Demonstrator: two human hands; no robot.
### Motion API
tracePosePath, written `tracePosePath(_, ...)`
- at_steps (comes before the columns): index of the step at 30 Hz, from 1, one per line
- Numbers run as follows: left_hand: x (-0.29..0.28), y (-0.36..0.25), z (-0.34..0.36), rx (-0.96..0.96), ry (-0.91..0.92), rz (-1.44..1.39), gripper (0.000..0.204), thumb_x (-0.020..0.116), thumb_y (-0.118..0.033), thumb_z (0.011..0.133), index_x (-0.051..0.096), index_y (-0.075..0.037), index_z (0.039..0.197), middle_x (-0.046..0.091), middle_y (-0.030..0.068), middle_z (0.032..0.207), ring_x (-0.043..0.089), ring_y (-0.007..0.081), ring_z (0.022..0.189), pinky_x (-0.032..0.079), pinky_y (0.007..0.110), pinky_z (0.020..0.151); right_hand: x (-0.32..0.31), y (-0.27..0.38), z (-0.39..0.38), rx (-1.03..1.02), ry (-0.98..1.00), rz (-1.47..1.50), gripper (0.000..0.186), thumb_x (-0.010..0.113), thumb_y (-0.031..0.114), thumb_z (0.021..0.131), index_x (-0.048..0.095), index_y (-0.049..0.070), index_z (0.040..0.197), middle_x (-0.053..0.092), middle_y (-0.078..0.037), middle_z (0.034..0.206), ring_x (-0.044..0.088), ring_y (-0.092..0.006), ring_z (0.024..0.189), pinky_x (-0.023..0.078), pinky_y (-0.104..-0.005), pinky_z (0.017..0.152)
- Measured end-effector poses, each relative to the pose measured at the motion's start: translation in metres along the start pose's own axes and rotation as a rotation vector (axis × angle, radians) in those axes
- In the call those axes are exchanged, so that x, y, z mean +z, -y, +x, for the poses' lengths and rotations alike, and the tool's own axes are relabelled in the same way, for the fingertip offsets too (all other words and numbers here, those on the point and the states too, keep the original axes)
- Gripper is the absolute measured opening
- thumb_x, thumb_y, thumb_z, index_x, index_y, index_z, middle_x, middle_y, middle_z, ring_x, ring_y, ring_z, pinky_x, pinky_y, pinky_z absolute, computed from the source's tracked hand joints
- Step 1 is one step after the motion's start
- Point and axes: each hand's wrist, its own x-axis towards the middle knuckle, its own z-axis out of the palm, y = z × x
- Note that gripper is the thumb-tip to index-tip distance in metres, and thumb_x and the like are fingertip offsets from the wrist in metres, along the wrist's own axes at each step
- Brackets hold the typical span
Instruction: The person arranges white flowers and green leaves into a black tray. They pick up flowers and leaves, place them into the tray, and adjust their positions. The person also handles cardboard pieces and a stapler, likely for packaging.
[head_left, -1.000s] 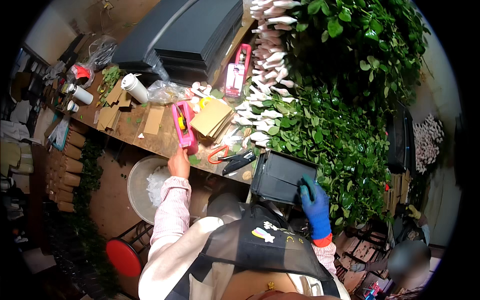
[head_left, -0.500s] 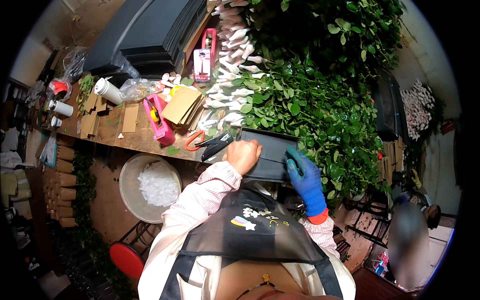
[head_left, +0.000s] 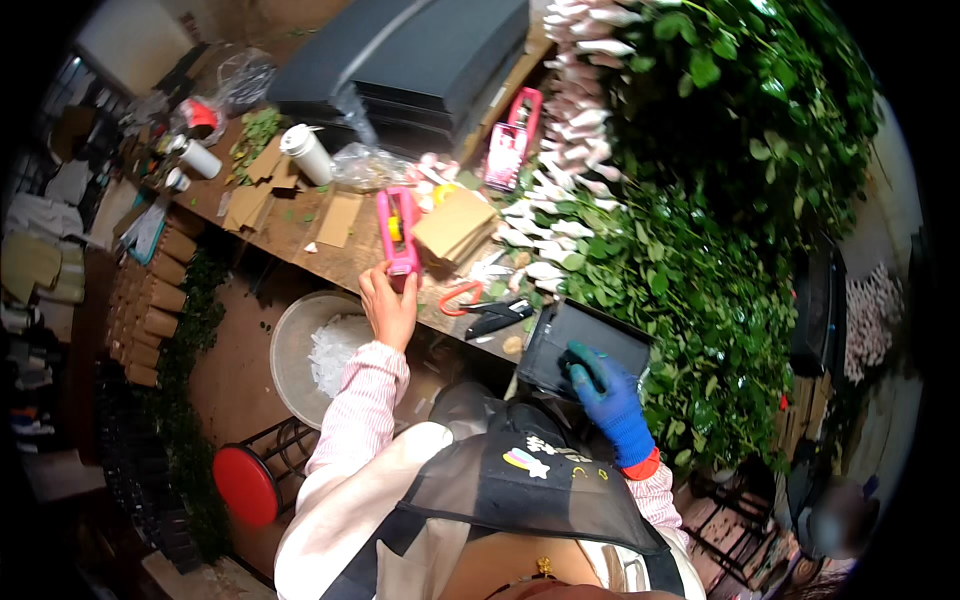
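My bare left hand (head_left: 388,310) reaches over the table edge. Its thumb and fingers close around the near end of a pink tape dispenser (head_left: 399,228), which carries a yellow roll; whether they pinch a strip of tape is too small to see. My right hand (head_left: 606,398), in a blue glove with green fingertips, has its fingers bent onto a black folded sheet (head_left: 575,328) at the front of the table. Between the hands lie orange-handled scissors (head_left: 462,298) and a black-handled tool (head_left: 500,320).
Leafy rose stems (head_left: 680,290) with white-wrapped heads (head_left: 575,120) cover the right side. Brown card pieces (head_left: 455,222), a second pink dispenser (head_left: 525,108), a white cup (head_left: 307,154) and black sheet stacks (head_left: 420,75) lie behind. Below stand a white bucket (head_left: 290,345) and red stool (head_left: 246,485).
My left hand has left the black sheet and moved left to the pink tape dispenser. My right hand stays at the sheet with its fingers more bent. The view has shifted.
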Motion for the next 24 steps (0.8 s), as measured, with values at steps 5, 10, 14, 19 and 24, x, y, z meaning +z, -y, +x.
tracePosePath(5,0.033,0.099,0.041,-0.377,0.302,-0.129,0.036,0.072,-0.035,0.091,0.069,0.0,0.099,0.064,0.01,0.09,0.059,0.0234,0.095,0.046,0.038,0.089,0.05,0.042,0.056,-0.157,0.335,0.031,0.039,0.063,0.023,0.095,0.061,0.008,0.131,0.068,-0.018,0.117,0.067,-0.0355,0.103,0.054,-0.0417,0.09)
tracePosePath(10,-0.007,0.043,0.016,-0.542,0.275,-0.714,0.025,0.066,-0.027,0.098,0.069,-0.004,0.09,0.062,-0.0028,0.076,0.053,0.0087,0.07,0.047,0.026,0.07,0.138,0.028,0.096,-0.108,0.418,0.332,0.042,0.064,0.027,0.097,0.06,0.001,0.129,0.068,-0.016,0.116,0.067,-0.0245,0.104,0.052,-0.0344,0.091)
tracePosePath(14,-0.059,0.008,-0.068,-0.818,0.547,-0.858,0.019,0.063,-0.022,0.099,0.064,-0.008,0.086,0.055,-0.0042,0.075,0.05,0.0052,0.068,0.04,0.023,0.061,0.214,0.003,0.113,0.25,0.66,0.776,0.044,0.063,0.031,0.099,0.061,-0.002,0.127,0.068,-0.012,0.111,0.064,-0.0151,0.102,0.051,-0.0288,0.089)
tracePosePath(19,-0.055,0.065,-0.072,-1.042,0.683,-1.071,0.024,0.058,-0.017,0.097,0.062,-0.004,0.117,0.068,0.0029,0.096,0.046,0.0051,0.064,0.036,0.02,0.054,0.222,0.032,0.08,-0.07,0.497,0.461,0.023,0.066,0.028,0.094,0.073,0.008,0.104,0.071,-0.011,0.097,0.069,-0.0246,0.085,0.054,-0.0351,0.08)
tracePosePath(24,-0.009,0.088,0.026,-0.688,0.865,-0.661,0.03,0.065,-0.026,0.098,0.071,0.0,0.11,0.072,0.0037,0.086,0.055,0.0065,0.062,0.043,0.022,0.059,0.218,0.023,0.062,-0.142,0.623,0.162,0.024,0.067,0.032,0.091,0.071,0.01,0.098,0.07,-0.014,0.091,0.068,-0.0355,0.083,0.054,-0.0433,0.075)
